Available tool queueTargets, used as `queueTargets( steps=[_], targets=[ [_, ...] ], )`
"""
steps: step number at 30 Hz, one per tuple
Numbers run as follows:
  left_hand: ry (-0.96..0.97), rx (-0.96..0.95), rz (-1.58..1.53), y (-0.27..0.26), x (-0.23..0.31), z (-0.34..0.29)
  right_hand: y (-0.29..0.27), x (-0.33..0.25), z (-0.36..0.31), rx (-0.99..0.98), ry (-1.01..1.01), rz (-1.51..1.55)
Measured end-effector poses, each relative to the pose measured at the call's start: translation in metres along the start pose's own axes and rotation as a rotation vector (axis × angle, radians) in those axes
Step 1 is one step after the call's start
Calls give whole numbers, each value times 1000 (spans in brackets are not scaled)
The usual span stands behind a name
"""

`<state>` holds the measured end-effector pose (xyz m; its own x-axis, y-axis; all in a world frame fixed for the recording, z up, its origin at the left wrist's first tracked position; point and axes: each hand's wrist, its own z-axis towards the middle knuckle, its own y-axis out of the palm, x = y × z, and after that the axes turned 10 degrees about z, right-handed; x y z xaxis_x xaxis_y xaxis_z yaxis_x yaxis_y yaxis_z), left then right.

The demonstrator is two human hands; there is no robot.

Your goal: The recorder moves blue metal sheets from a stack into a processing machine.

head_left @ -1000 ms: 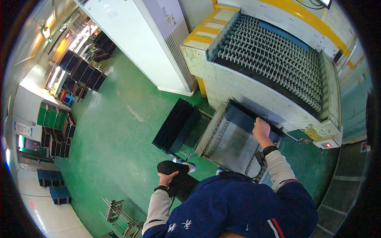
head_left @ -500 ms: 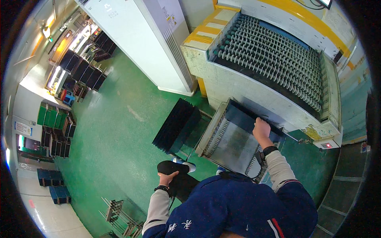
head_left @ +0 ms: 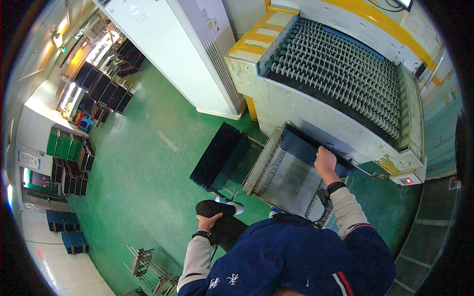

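Observation:
My right hand is closed at the right end of a dark blue flat panel, fingers curled over its upper edge. That panel stands at the far side of a slotted metal rack, which has toothed side walls and a bare grey metal bottom. My left hand rests on my bent knee, thumb and fingers spread to either side, holding no object. What lies behind the right fingertips is hidden.
Beyond the rack stands a roller conveyor machine with rows of pale wheels. Left of the rack sits another rack packed with dark panels. A tall white cabinet stands far left of it. An empty metal rack lies low left.

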<state>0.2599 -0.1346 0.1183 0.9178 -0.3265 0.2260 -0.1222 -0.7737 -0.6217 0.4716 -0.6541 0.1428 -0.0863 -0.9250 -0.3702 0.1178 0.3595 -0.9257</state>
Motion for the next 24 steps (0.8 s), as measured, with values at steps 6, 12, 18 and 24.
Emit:
queueTargets(
  steps=[6, 12, 18, 24],
  targets=[
    [8, -8, -1, 2, -4, 7, 2, 2, 0, -16, 12, 0],
    [37, 13, -4, 7, -18, 23, 1, 1, 0, -3, 5, -6],
    [16, 25, 39, 9, -18, 27, 2, 2, -1, 1, 6, -25],
    [48, 36, -9, 8, -16, 20, 3, 2, 0, 0, 5, -18]
  ],
)
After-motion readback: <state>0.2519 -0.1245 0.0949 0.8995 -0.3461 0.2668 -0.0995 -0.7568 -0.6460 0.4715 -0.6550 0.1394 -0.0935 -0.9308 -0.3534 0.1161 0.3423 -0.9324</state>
